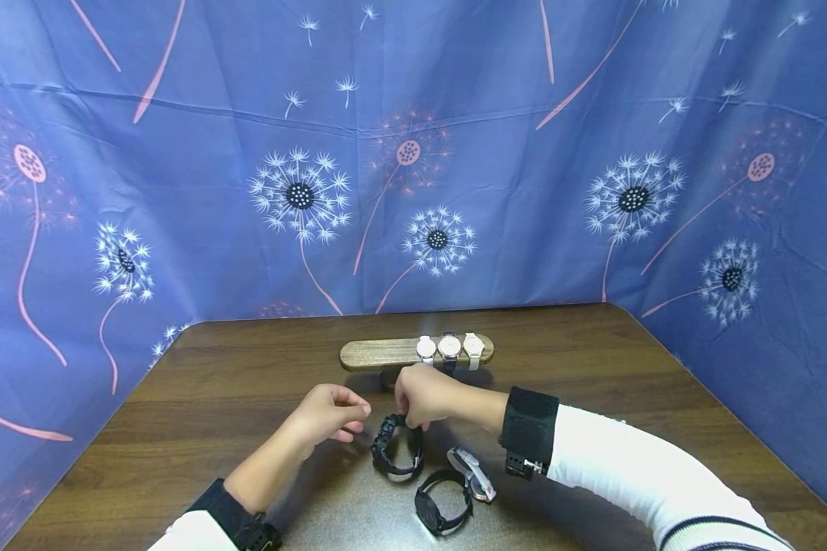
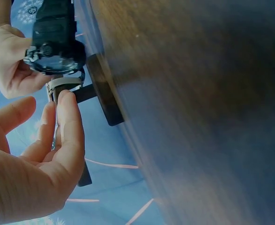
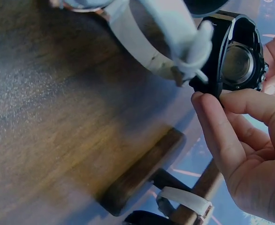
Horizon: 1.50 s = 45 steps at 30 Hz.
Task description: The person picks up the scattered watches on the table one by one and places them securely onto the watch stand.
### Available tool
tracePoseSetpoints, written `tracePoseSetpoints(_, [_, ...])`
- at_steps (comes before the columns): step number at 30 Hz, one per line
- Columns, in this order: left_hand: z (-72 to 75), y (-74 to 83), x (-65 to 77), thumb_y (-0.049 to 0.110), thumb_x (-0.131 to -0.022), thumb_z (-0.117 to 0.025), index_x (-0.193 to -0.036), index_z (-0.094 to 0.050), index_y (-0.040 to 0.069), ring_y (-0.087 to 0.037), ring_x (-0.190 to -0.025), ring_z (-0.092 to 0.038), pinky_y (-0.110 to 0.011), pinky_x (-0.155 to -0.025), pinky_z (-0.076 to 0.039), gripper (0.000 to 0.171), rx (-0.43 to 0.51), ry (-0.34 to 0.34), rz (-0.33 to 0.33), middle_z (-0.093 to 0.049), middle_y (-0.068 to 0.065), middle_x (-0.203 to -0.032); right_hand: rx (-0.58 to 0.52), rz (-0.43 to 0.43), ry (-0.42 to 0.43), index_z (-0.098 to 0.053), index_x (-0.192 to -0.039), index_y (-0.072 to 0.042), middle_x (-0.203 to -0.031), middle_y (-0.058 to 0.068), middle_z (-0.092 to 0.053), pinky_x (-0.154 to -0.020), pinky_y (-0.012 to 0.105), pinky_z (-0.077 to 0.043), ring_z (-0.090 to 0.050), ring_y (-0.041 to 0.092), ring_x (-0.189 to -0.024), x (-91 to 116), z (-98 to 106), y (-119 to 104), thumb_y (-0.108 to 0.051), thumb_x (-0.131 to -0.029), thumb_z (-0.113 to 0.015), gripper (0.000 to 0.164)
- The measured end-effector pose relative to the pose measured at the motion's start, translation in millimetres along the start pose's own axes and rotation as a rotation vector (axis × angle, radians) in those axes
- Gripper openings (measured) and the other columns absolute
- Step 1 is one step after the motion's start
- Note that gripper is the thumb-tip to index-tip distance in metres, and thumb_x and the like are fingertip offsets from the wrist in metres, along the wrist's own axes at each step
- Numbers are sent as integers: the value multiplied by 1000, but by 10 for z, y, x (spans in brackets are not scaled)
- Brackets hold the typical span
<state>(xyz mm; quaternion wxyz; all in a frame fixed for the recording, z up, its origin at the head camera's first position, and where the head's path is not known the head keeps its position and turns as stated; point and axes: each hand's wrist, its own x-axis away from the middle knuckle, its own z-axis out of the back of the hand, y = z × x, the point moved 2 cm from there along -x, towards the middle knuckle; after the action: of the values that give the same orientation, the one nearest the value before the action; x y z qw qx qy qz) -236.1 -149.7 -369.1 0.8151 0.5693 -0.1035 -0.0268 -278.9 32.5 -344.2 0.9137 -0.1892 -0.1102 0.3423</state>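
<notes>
Between thumb and fingers, my right hand (image 1: 427,394) pinches the strap of a chunky black wristwatch (image 1: 384,444). The watch is held up as a closed loop; its metal case back (image 3: 238,62) shows in the right wrist view. To its left is my left hand (image 1: 327,417), fingers loosely bent and holding nothing. Just beyond the hands stands a wooden watch stand (image 1: 379,354) carrying three watches on its right part: a white one (image 1: 425,348), one with a dark strap (image 1: 449,347) and another pale one (image 1: 473,346). My right hand overlaps the stand's base in the head view.
Nearer me on the brown wooden table (image 1: 234,383) lie a second black watch (image 1: 441,501) and a watch with a whitish strap (image 1: 472,474), side by side. A blue dandelion-print cloth (image 1: 510,176) hangs behind the table and along both sides.
</notes>
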Motion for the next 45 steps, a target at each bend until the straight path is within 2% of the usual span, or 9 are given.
tracePoseSetpoints(6, [2,22,7,4,-88,-67,-100,-66,-9,-24,-80,-67,-36,-67,-60,17,-6,-21,-32,-66,-15,-96,-61,29,18,-65,-65,-8,-57,-3,-61,-44,19,-51,-64,16,-45,82,92,-30,13,-69,-72,23])
tracePoseSetpoints(10, [9,45,1,-8,-79,-73,-105,-64,-12,-24,-83,-67,-36,-71,-60,28,-28,-99,-151,-67,-20,-98,-71,34,46,-67,-67,-9,-60,0,-65,-46,20,-51,-61,11,-46,137,160,-54,12,-69,-72,21])
tracePoseSetpoints(15, [-8,83,-10,-10,-67,-81,-113,-64,-8,-27,-89,-68,-32,-75,-59,49,-74,-188,-314,-69,-17,-100,-41,93,178,-70,-68,-11,-62,-5,-65,-54,20,-49,-56,3,-56,177,230,-12,8,-66,-74,20])
tracePoseSetpoints(18, [-33,113,-3,-5,-66,-85,-119,-62,-5,-27,-90,-68,-30,-77,-58,58,-97,-206,-388,-69,-15,-102,-33,117,276,-71,-68,-12,-64,-8,-65,-58,20,-48,-55,3,-62,196,266,27,5,-65,-76,18])
tracePoseSetpoints(22, [-70,150,17,-1,-64,-89,-130,-55,-5,-30,-101,-65,-30,-83,-57,74,-94,-205,-499,-63,-19,-117,-40,156,381,-73,-68,-13,-65,-10,-65,-59,19,-45,-53,0,-62,224,303,75,2,-64,-78,16])
tracePoseSetpoints(29, [-149,254,73,5,-59,-93,-134,-54,1,-29,-122,-52,-31,-95,-51,85,-125,-62,-718,-56,-12,-131,-138,235,492,-75,-74,-11,-72,-6,-70,-62,18,-49,-57,0,-66,284,332,135,4,-69,-77,15])
tracePoseSetpoints(32, [-179,300,88,8,-59,-94,-134,-54,2,-27,-121,-54,-33,-95,-51,85,-176,-7,-809,-56,-13,-132,-242,261,529,-75,-79,-6,-77,0,-72,-65,20,-54,-63,4,-71,312,327,152,7,-72,-76,14])
tracePoseSetpoints(39, [-206,455,133,21,-53,-97,-133,-57,6,-22,-119,-55,-36,-99,-48,91,-395,117,-985,-57,-4,-132,-425,366,621,-74,-85,2,-86,11,-73,-68,26,-59,-69,17,-79,384,305,145,10,-76,-74,13])
tracePoseSetpoints(45, [-231,547,144,17,-52,-98,-129,-60,2,-22,-118,-55,-32,-103,-44,87,-424,149,-1118,-59,-5,-126,-440,475,752,-75,-85,1,-88,11,-73,-69,27,-59,-71,21,-84,460,344,112,14,-75,-74,17])
